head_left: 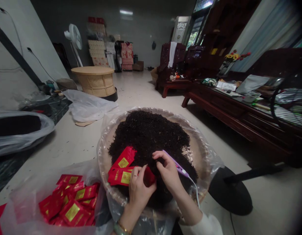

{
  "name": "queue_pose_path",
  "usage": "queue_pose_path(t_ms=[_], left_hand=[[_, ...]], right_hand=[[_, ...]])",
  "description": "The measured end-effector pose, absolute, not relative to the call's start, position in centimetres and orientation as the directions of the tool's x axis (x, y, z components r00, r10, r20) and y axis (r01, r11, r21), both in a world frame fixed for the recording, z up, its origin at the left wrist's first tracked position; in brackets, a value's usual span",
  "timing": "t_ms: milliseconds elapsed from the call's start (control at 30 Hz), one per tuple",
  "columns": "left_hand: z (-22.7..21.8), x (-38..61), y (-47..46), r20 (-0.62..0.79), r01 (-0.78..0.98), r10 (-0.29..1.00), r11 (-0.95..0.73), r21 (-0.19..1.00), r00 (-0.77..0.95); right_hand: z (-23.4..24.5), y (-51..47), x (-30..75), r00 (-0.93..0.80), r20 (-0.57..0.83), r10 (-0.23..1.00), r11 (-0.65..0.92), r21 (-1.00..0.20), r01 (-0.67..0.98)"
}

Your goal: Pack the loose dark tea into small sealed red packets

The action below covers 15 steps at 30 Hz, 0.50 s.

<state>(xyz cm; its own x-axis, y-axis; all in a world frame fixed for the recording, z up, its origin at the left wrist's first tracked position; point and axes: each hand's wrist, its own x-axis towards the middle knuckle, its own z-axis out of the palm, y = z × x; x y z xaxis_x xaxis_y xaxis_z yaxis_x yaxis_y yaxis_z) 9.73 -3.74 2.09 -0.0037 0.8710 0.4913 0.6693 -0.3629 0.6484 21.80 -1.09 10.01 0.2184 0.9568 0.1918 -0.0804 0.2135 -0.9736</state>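
Observation:
My left hand (140,186) is closed around a small red packet (149,177), whose mouth gapes towards the right. Beside it my right hand (168,172) has its thumb and fingers curled together over the dark heap; what they hold, if anything, blends into the leaves. The heap of dark tea leaves (151,133) fills much of a round, plastic-lined basket (103,169). Two flat red packets with gold labels, an upper packet (123,161) and a lower packet (118,176), lie on the leaves left of my hands. A purple corded handheld tool (178,167) rests behind my right hand.
At lower left, a clear plastic bag (21,209) contains several red packets (72,210). Another plastic-lined container (46,125) of dark material stands at far left. A black stand base (230,191) is right of the basket. Behind are a wooden table (214,107) and a round stool (93,70).

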Motion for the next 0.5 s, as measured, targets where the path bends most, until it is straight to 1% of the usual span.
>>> queue_pose_path(t_ms=[67,200,333,500], left_hand=[[2.1,9.7,-3.8,0.479,0.657,0.878,-0.359,0.663,-0.004],[2.4,9.8,-3.7,0.469,0.649,0.883,-0.351,0.675,-0.011],[2.6,9.8,-3.6,0.469,0.646,0.883,-0.344,0.681,-0.025],[2.7,9.9,-3.7,0.464,0.641,0.885,-0.339,0.689,-0.031]], right_hand=[[10.4,-1.2,22.0,0.229,0.237,0.944,0.254,-0.966,-0.046],[11.2,-1.4,22.1,0.220,0.278,0.935,0.293,-0.956,-0.037],[11.1,-1.5,22.2,0.314,0.295,0.903,0.328,-0.943,-0.057],[10.9,-1.7,22.1,0.226,0.281,0.933,0.301,-0.952,-0.061]])
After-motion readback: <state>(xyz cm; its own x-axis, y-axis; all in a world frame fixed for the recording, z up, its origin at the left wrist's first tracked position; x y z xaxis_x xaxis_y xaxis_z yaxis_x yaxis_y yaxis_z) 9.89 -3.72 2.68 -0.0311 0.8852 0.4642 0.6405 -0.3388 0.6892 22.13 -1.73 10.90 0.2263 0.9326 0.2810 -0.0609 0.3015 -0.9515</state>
